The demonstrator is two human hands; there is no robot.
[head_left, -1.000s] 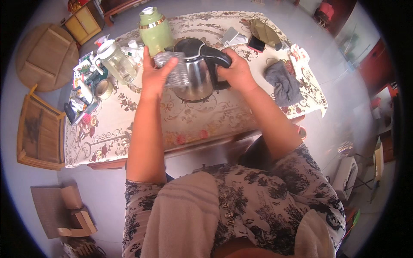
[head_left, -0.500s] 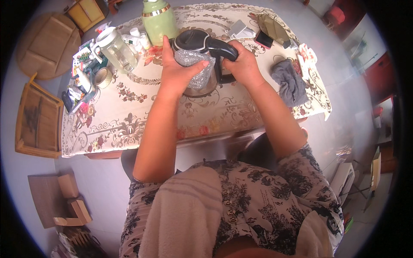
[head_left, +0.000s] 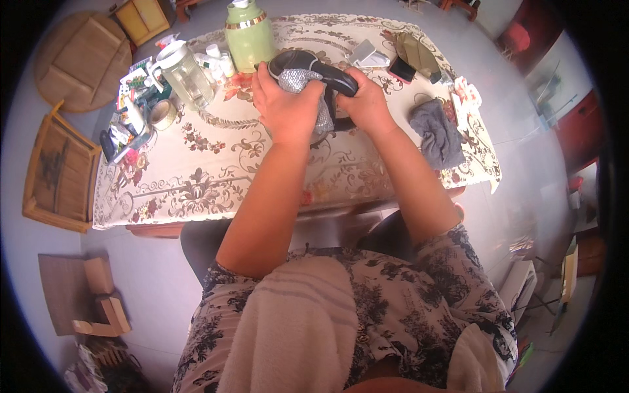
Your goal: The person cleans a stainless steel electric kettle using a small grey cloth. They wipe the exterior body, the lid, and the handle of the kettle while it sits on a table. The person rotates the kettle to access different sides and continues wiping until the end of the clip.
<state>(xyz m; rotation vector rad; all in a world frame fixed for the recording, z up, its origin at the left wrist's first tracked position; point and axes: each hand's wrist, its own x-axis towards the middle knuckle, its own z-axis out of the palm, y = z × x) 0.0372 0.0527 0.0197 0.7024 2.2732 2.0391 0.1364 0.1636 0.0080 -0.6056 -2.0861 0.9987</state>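
Note:
An electric kettle (head_left: pixel 335 78) with a black lid and handle and a metal body is on the flowered tablecloth in front of me. My right hand (head_left: pixel 370 105) is wrapped round its handle. With my left hand (head_left: pixel 288 110) I press a silver, glittery cloth (head_left: pixel 300 80) against the kettle's side; the thumb lies over the cloth and the fingers spread along the far left of the body. Most of the kettle's body is hidden behind my left hand and the cloth.
Behind the kettle stands a green thermos (head_left: pixel 250 42). To the left are a clear pitcher (head_left: pixel 187 75), a roll of tape (head_left: pixel 162 114) and small white bottles (head_left: pixel 219 62). A grey cloth (head_left: pixel 436 134), a phone (head_left: pixel 401 69) and a white stand (head_left: pixel 368 54) lie right.
My left hand has slid across the front of the kettle to the right and turned over the cloth, covering more of the body. My right hand stays on the handle.

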